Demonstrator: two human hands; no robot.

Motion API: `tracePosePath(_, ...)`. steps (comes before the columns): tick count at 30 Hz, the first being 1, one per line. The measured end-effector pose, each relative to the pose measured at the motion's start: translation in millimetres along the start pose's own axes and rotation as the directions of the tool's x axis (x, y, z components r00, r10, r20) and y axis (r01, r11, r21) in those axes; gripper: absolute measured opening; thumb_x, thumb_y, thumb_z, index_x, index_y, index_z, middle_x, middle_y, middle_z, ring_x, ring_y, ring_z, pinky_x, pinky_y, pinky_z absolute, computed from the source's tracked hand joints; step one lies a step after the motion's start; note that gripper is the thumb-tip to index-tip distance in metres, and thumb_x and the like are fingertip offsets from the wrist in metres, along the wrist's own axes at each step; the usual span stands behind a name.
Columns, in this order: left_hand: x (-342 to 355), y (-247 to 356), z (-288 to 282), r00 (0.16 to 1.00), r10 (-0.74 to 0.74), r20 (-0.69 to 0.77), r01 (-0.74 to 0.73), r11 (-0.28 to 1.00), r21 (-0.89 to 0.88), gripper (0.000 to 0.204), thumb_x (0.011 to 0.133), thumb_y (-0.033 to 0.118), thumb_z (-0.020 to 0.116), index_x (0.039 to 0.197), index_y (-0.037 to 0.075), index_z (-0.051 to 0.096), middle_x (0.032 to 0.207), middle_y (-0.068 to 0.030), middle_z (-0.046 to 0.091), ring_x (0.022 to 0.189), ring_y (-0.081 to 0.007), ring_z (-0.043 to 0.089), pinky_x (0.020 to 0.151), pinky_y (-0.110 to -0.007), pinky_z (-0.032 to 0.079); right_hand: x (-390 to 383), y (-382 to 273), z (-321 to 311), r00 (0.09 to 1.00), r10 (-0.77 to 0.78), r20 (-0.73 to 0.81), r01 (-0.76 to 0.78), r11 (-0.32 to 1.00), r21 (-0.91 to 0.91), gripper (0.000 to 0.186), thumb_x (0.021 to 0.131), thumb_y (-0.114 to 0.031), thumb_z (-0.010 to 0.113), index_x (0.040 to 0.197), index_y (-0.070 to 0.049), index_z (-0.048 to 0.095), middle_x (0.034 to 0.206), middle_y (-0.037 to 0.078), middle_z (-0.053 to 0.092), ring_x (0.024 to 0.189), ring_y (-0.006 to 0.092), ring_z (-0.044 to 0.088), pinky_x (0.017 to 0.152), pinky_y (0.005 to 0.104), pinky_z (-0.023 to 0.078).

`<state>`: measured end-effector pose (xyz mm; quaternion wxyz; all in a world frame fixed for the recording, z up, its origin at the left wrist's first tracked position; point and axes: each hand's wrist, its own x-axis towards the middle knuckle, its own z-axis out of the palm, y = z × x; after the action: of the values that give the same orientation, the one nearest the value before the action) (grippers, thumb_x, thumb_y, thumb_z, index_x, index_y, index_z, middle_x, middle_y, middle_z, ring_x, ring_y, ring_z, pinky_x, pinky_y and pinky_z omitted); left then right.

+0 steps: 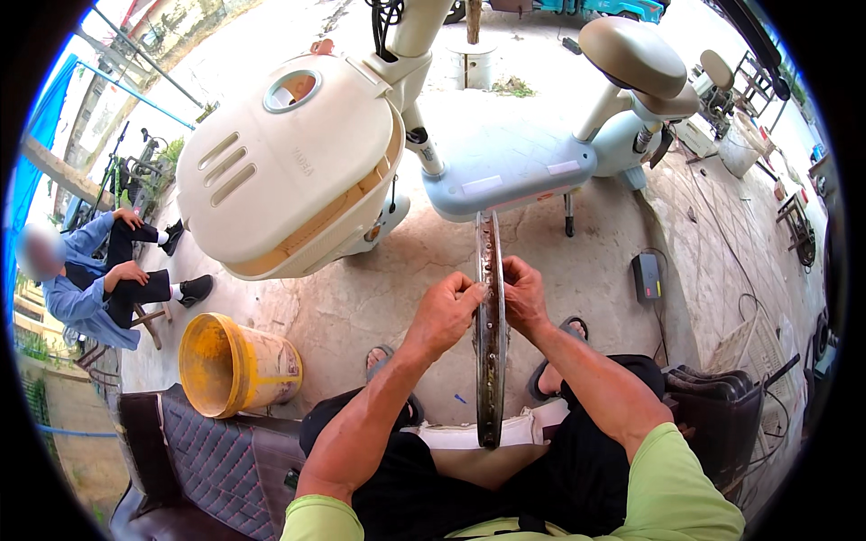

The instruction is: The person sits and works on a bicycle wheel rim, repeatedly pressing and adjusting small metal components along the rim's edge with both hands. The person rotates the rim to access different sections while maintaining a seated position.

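Steadying work is best done with the bare wheel rim upright, just this side of the scooter, left grip and right grip pinching its opposite edges.

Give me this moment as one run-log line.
left hand: gripping metal wheel rim, left side | right hand: gripping rim, right side | rim: seen edge-on | nearby: yellow bucket, left; scooter, ahead

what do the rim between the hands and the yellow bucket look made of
Rim: metal, possibly steel; its edges shine and its channel shows brown, rust-like patches.

Yellow bucket: probably plastic, dull and stained; the thick rounded lip suggests it.
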<state>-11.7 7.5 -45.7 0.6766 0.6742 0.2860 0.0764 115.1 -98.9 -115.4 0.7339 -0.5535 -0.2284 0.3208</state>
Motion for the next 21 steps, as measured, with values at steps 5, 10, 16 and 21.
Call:
tracePosePath(5,-0.6,3.7,1.1,1.0,-0.017,-0.001,0.018,1.0,0.009,0.022,0.098,0.023,0.064,0.088,0.004,0.06,0.071,0.0031,0.053,0.06,-0.0047,0.045,0.055,-0.023,0.038,2.4,-1.3,-2.7,1.0,-0.023,-0.01,0.021,0.995,-0.098,0.01,0.093,-0.007,0.069,0.094,0.003,0.066,0.084,0.003,0.071,0.075,0.0067,0.063,0.067,0.0246,0.052)
tracePosePath(10,-2.0,3.7,-1.9,1.0,-0.019,-0.015,0.019,0.999,0.026,0.022,0.098,0.023,0.064,0.088,0.004,0.06,0.071,0.003,0.053,0.06,-0.0047,0.045,0.054,-0.023,0.038,4.2,-2.8,-3.6,0.998,-0.04,0.041,0.047,0.982,-0.181,0.01,0.094,-0.007,0.068,0.097,0.002,0.067,0.085,0.003,0.072,0.076,0.0065,0.063,0.067,0.0245,0.052)
tracePosePath(16,-1.0,-0.2,-1.7,1.0,0.014,-0.02,-0.013,0.998,0.065,0.027,0.096,0.026,0.064,0.087,0.001,0.062,0.071,0.0002,0.057,0.062,-0.0073,0.049,0.056,-0.026,0.041,0.8,3.4,3.0,0.997,-0.001,0.075,-0.006,0.996,0.087,0.006,0.095,-0.007,0.066,0.095,0.0,0.066,0.085,-0.001,0.069,0.079,0.0061,0.061,0.069,0.0246,0.05)
tracePosePath(21,-9.8,9.9,9.6,0.999,-0.035,0.036,0.038,0.997,-0.068,0.025,0.097,0.024,0.063,0.089,0.001,0.064,0.073,0.0019,0.058,0.063,-0.0063,0.049,0.056,-0.026,0.04,-3.1,0.2,-3.8,0.991,-0.064,0.12,0.089,0.971,-0.222,0.006,0.092,-0.008,0.068,0.095,-0.002,0.068,0.084,0.001,0.069,0.076,0.0086,0.062,0.069,0.0267,0.051)
